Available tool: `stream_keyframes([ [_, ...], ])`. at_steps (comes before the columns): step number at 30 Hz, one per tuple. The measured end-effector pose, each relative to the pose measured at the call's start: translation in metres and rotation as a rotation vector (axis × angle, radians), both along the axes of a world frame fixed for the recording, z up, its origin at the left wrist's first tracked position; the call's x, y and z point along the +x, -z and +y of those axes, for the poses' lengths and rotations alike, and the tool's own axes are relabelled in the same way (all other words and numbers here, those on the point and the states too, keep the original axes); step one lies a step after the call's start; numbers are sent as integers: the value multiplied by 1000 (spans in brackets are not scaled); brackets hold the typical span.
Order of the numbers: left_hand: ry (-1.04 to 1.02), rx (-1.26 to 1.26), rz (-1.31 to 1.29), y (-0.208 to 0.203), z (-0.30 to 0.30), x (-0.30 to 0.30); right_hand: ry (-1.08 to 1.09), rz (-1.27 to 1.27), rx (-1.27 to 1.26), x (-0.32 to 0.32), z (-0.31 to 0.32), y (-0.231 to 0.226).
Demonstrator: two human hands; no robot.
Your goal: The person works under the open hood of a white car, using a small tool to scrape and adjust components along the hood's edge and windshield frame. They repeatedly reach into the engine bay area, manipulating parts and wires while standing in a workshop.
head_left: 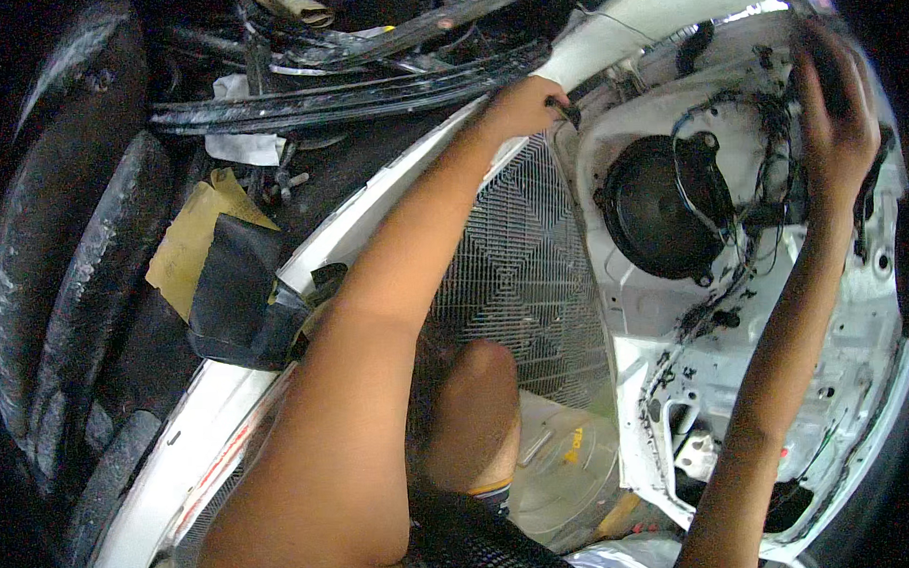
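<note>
Here, grips a dark piece with left fingers beside the stripped white door at right, fitted with round black speaker and wiring; bends right fingers, cannot tell whether grasping.

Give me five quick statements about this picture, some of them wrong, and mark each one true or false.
1. The left hand is at the white car frame, with a small dark thing at its fingers. True.
2. The right hand is down by the lower edge of the door. False: it is up near the door's top.
3. A round black speaker sits on the door. True.
4. The tan sheet lies on the speaker. False: it is off to the left, beside a dark grey piece.
5. A patterned floor grating shows between the frame and the door. True.
</note>
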State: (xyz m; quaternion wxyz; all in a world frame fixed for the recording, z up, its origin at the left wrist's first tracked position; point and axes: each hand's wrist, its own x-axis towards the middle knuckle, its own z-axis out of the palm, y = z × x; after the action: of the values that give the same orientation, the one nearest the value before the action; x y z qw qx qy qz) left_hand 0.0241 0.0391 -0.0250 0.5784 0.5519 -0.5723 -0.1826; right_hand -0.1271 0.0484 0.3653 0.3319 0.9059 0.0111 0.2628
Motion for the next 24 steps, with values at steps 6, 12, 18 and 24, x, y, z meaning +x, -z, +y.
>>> stream_keyframes([
  [6,46,65,306,9,12,23,267,255,697,-101,137,127],
  [12,39,2,307,-4,8,-1,776,-135,1292,-312,236,251],
  [18,-69,15,262,2,10,-5,1295,-1009,1551,-440,308,437],
  [24,-269,9,131,-3,22,-13,1517,-379,1383,-466,316,539],
])
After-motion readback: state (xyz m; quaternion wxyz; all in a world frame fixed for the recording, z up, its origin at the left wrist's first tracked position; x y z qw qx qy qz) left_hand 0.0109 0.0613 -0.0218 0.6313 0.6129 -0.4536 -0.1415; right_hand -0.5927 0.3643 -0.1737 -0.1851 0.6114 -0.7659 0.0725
